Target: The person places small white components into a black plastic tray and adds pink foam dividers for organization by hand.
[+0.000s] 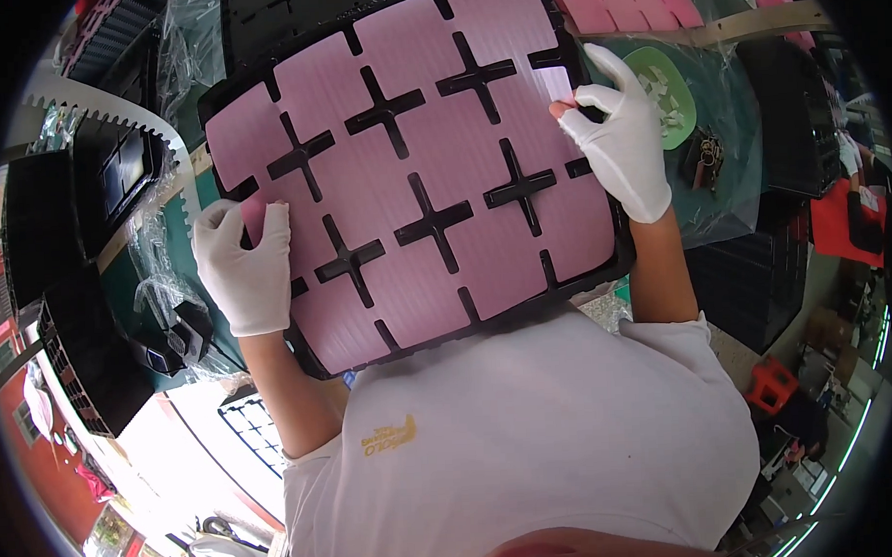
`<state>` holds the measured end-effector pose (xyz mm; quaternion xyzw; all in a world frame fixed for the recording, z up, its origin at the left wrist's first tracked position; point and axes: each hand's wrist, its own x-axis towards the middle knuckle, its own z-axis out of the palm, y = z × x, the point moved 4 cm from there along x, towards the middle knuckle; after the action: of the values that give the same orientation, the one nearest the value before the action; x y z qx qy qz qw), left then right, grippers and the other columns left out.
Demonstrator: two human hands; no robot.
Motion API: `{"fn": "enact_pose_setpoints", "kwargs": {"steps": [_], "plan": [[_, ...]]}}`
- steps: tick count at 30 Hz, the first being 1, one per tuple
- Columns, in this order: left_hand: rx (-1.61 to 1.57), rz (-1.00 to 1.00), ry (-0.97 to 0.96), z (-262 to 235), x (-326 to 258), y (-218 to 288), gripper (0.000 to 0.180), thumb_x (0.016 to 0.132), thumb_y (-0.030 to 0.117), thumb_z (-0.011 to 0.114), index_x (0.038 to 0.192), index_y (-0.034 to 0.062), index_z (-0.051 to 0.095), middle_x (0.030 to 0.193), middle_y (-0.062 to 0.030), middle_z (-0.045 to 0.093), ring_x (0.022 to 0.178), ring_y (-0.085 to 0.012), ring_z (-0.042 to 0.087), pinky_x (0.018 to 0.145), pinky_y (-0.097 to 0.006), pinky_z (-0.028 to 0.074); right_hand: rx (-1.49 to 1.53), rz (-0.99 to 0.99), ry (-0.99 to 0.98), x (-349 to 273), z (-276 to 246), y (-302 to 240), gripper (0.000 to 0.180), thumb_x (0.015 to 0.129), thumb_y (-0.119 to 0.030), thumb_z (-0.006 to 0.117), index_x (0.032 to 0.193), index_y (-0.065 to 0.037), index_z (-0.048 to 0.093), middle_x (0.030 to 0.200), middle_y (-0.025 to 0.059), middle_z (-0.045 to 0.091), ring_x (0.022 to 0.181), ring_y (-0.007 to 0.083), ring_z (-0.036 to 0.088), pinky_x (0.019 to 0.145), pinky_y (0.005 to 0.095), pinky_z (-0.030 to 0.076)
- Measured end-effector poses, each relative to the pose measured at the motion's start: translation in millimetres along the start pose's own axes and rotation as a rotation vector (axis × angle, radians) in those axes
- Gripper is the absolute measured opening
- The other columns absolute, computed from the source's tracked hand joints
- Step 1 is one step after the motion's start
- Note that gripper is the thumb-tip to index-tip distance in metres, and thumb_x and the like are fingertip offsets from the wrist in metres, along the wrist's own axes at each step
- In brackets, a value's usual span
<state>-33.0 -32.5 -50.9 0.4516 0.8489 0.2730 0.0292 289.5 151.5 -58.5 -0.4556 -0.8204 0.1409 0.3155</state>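
Note:
A pink sheet with cross-shaped openings lies over a black plastic tray in front of my chest. The tray's black ribs show through the crosses, and its rim sticks out around the sheet. My left hand, in a white glove with bare fingertips, pinches a pink flap at the sheet's left edge. At the right edge, my right hand, gloved the same way, has thumb and forefinger closed on the sheet's margin. Its other fingers are partly raised.
To the right, a light green bowl holds small white pieces, with keys beside it. Another pink sheet lies at the far right. Black trays stand at the left. A black box is right of my arm.

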Motion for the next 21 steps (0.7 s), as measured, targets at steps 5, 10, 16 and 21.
{"fn": "enact_pose_setpoints", "kwargs": {"steps": [5,10,16,21], "plan": [[-0.092,0.102,0.011,0,-5,-9,0.021,0.081,0.016,0.074,0.085,-0.0028,0.066,0.144,-0.0227,0.048,0.131,-0.0370,0.047,0.105,-0.041,0.040,0.005,0.062,0.001,-3,2,4,0.019,0.073,-0.017,0.080,0.081,0.000,0.074,0.129,0.0220,0.060,0.112,0.0353,0.061,0.095,0.0379,0.048],[-0.215,-0.019,-0.110,6,-12,-20,0.023,0.087,0.013,0.068,0.080,-0.0072,0.060,0.138,-0.0224,0.052,0.119,-0.0274,0.050,0.099,-0.032,0.038,0.062,0.142,-0.042,-5,4,9,0.021,0.075,-0.018,0.080,0.080,0.002,0.073,0.129,0.0215,0.061,0.113,0.0340,0.061,0.095,0.0367,0.047],[-0.233,-0.118,-0.103,3,-15,-31,0.021,0.090,0.011,0.066,0.085,-0.0095,0.063,0.104,-0.0141,0.065,0.100,-0.0181,0.058,0.092,-0.028,0.042,0.082,0.219,-0.004,-13,-1,11,0.019,0.077,-0.016,0.078,0.079,0.002,0.072,0.130,0.0201,0.061,0.115,0.0330,0.061,0.096,0.0361,0.047],[-0.235,-0.073,-0.040,3,-14,-21,0.016,0.087,0.008,0.067,0.081,-0.0072,0.066,0.137,-0.0228,0.054,0.128,-0.0293,0.052,0.105,-0.035,0.039,0.000,0.143,0.017,-12,-4,5,0.017,0.076,-0.014,0.077,0.079,0.002,0.072,0.129,0.0196,0.061,0.115,0.0333,0.061,0.096,0.0359,0.047]]}}
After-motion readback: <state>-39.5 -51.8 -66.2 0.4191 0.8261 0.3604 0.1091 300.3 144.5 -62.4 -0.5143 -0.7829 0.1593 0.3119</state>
